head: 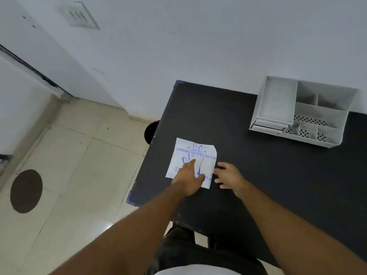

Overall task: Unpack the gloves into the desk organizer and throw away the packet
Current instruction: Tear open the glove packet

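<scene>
A white glove packet [193, 153] with blue print lies flat on the black table [248, 175], near its left edge. My left hand [188, 178] rests on top of the packet with fingers spread, pressing it down. My right hand [228, 177] hovers at the packet's right edge, fingers curled and apart, touching or nearly touching the edge. A white desk organizer [278, 100] with several compartments, all of which look empty, stands at the table's far right against the wall.
A dark round bin [152, 132] peeks out beside the table's left edge on the tiled floor. A brown round floor cover [25, 191] lies further left. A white wall runs behind the table.
</scene>
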